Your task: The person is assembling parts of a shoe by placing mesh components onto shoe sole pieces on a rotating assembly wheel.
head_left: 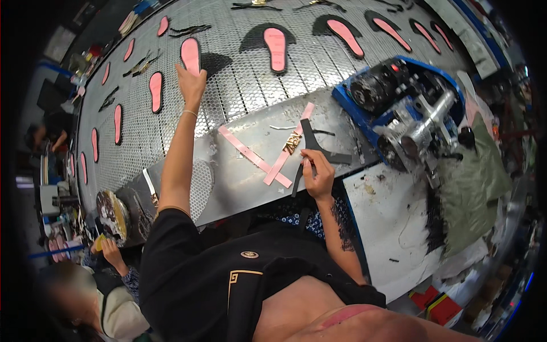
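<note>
My left hand [192, 84] reaches out over the wide metal mesh surface, its fingers closed on the lower end of a pink sandal sole [191, 52] with a dark rim. A dark mesh-like piece [217, 64] lies beside that sole. Nearer to me, my right hand [318, 178] pinches a black branching strap [317, 149] above the metal ledge. Left of these fingers lies a pink strap [285, 151] bearing a gold ornament [292, 143]. Another pink strap [245, 149] crosses it near the ledge's front edge.
More pink soles [276, 48] and dark strap sets [139, 64] are spread over the mesh surface [239, 85]. A blue-framed machine [407, 105] stands at the right, above a white board [393, 211]. A co-worker [108, 296] sits at the lower left beside a round tin [113, 215].
</note>
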### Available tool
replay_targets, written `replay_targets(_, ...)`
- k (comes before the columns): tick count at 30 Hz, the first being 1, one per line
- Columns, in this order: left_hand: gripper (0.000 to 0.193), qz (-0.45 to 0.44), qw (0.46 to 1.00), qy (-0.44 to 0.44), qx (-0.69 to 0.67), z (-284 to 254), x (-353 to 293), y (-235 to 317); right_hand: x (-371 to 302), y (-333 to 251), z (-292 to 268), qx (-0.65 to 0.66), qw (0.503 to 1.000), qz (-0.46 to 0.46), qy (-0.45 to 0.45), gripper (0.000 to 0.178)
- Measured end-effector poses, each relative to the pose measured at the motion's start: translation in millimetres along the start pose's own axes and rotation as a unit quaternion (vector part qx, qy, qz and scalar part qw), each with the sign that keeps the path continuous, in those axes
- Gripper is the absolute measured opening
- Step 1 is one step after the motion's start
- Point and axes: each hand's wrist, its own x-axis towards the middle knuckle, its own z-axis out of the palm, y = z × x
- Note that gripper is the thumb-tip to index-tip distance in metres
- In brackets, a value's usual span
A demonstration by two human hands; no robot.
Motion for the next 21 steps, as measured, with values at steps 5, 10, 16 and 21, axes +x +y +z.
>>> replay_targets(5, 0.091, -0.006, 0.980, -0.184, 0.072, 15, -41, -24, 4, -5, -10, 0.069, 0.997, 0.012, -0.014, 0.026)
replay_targets(10, 0.080, 0.141, 0.978, -0.140, -0.059, -27, -77, 55, -1, -20, -69, -0.043, 0.990, -0.013, 0.135, 0.036)
replay_targets(16, 0.068, 0.090, 0.947, -0.173, -0.257, -105, -137, 171, -71, 12, -214, -0.434, 0.841, 0.133, 0.294, 0.043)
replay_targets(21, 0.067, 0.092, 0.906, -0.220, -0.350, -125, -176, 211, -119, 19, -295, -0.634, 0.631, 0.259, 0.365, 0.049)
